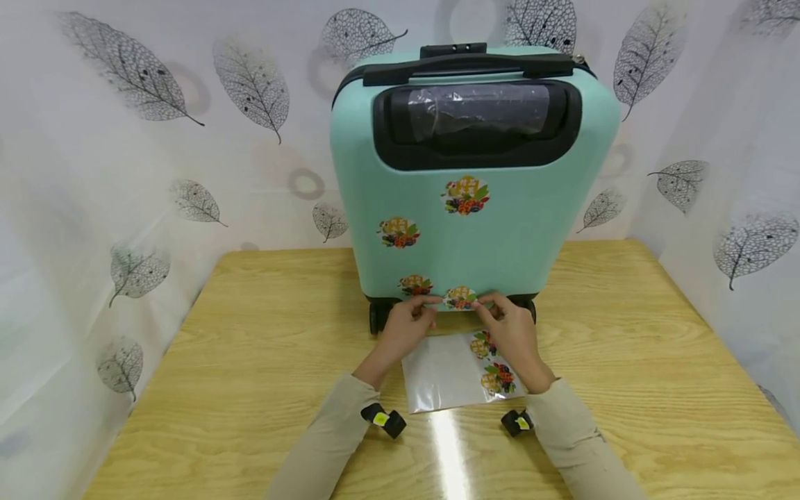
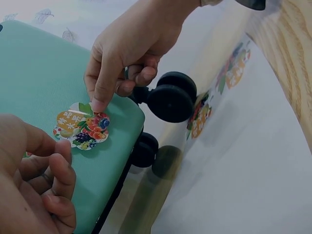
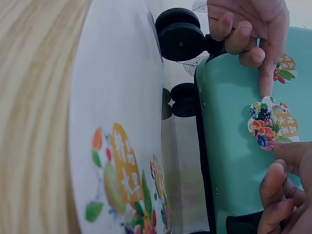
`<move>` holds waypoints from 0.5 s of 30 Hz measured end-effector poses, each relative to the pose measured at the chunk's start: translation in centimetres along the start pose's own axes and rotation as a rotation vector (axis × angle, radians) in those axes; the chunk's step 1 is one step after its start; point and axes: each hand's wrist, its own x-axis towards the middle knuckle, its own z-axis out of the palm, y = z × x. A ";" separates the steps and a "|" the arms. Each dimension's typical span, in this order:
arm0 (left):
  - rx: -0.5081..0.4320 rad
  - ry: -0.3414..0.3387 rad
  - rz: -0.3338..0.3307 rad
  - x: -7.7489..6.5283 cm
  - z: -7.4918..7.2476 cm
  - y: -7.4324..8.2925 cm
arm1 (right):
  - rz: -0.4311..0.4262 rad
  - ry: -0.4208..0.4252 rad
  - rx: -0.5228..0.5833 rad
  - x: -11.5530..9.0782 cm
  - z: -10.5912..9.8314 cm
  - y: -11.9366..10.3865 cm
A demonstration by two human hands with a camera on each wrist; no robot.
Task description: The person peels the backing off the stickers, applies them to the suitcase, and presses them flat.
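A flower-shaped fruit sticker [image 1: 460,298] lies at the lower edge of an upright mint-green suitcase [image 1: 500,229]. My right hand [image 1: 514,332] pinches its right edge, with the thumb on the printed face. On the opposite side, my left hand [image 1: 406,330] touches the sticker's edge with an extended index finger, as the right wrist view shows; its other fingers are loosely bent. Whether the whole sticker lies flat on the shell I cannot tell. Similar stickers, an upper one [image 1: 466,195], a left one [image 1: 398,232] and a lower one [image 1: 415,285], are on the shell.
Below the hands, a sticker sheet [image 1: 440,375] lies on the wooden table [image 1: 281,361], with fruit stickers along its right side. Black wheels [image 2: 171,97] stick out from the suitcase's bottom. A leaf-patterned curtain [image 1: 262,173] hangs behind and at the sides.
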 end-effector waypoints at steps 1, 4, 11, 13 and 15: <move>0.001 0.000 0.002 0.0 0.0 0.0 | 0.007 -0.004 0.001 0.0 0.0 0.0; 0.007 0.002 0.004 0.1 0.0 -0.1 | 0.018 -0.010 -0.004 0.0 0.0 0.0; 0.023 0.004 -0.010 0.0 0.0 -0.1 | 0.035 -0.025 -0.011 0.0 0.1 0.2; 0.026 0.004 -0.012 0.0 0.0 -0.1 | 0.032 -0.023 -0.015 0.0 0.1 0.2; 0.029 0.005 -0.012 0.0 0.0 -0.1 | 0.028 -0.020 -0.020 0.0 0.2 0.3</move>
